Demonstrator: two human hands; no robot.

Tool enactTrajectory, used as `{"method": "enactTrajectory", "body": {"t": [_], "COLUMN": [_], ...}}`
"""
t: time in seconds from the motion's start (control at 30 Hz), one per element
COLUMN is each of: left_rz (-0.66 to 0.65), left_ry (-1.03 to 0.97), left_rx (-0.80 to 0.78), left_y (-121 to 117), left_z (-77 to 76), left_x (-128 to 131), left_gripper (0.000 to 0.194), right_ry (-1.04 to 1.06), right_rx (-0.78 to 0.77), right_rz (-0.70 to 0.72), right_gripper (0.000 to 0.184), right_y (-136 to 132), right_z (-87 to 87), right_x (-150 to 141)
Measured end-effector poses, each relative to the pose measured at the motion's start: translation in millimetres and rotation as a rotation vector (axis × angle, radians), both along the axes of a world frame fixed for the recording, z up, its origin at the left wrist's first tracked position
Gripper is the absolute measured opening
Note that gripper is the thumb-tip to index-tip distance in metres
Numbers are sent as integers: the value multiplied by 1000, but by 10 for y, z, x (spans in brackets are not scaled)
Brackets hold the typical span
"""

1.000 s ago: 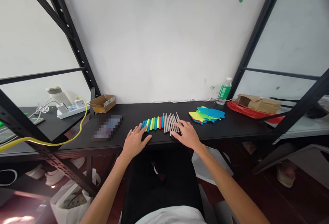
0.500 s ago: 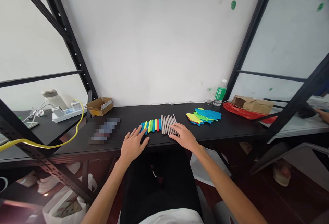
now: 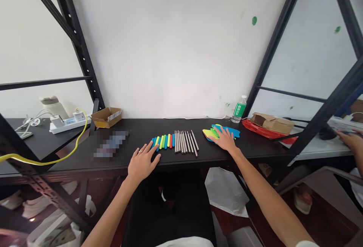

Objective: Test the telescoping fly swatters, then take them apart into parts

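My left hand point(image 3: 141, 162), a ring on one finger, lies with fingers spread at the left end of a row of short coloured sticks point(image 3: 165, 141) in blue, yellow, green and red. Its fingertips touch or cover the leftmost ones. Beside that row lie several thin grey metal tubes point(image 3: 184, 142), those on the right slightly fanned out. My right hand point(image 3: 225, 139) rests open on a pile of flat blue, green and yellow pieces point(image 3: 235, 132), fingers spread over it. Part of the pile is hidden under the hand.
A water bottle point(image 3: 239, 109) stands by the wall at the right, near a cardboard box point(image 3: 272, 121) on red plastic point(image 3: 256, 130). At the left are a small open carton point(image 3: 106, 118), a blurred flat object point(image 3: 111, 145), a power strip point(image 3: 66, 124) and a yellow cable point(image 3: 82, 141). Another person's hand point(image 3: 350, 139) shows at far right.
My right hand has moved from the grey tubes rightward onto the flat coloured pieces. The tubes on the right now lie more spread apart. My left hand stays by the coloured sticks.
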State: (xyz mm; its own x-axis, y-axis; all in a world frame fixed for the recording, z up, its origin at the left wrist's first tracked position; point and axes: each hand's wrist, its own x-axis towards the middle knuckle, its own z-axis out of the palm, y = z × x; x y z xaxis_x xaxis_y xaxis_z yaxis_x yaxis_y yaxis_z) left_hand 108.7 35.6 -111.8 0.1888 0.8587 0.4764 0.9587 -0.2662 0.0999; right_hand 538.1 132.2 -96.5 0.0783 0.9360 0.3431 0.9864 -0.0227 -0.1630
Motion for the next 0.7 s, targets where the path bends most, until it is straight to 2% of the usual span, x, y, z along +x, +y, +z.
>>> {"method": "enactTrajectory", "body": {"t": [0.1, 0.23, 0.3, 0.4, 0.47, 0.57, 0.63, 0.7], "left_rz": [6, 12, 16, 19, 13, 7, 10, 13], "left_ry": [18, 42, 43, 32, 20, 10, 8, 10], "left_rx": [5, 2, 5, 5, 3, 1, 2, 4], "left_y": [-8, -7, -4, -5, -7, -9, -8, -6], "left_z": [11, 13, 11, 13, 16, 18, 15, 10], "left_x": [3, 1, 0, 6, 12, 16, 16, 16], "left_gripper": [52, 53, 52, 51, 51, 51, 51, 50], "right_ry": [13, -2, 1, 18, 36, 54, 30, -16], "right_rx": [-48, 112, 159, 116, 108, 189, 221, 188], "right_rz": [12, 36, -11, -76, -116, -182, -128, -8], "right_gripper": [73, 61, 61, 63, 57, 49, 51, 54], "right_y": [29, 8, 0, 3, 5, 1, -2, -2], "right_z": [-27, -51, -62, -68, -65, -60, -62, -67], "right_x": [4, -12, -7, 8, 16, 19, 15, 10]}}
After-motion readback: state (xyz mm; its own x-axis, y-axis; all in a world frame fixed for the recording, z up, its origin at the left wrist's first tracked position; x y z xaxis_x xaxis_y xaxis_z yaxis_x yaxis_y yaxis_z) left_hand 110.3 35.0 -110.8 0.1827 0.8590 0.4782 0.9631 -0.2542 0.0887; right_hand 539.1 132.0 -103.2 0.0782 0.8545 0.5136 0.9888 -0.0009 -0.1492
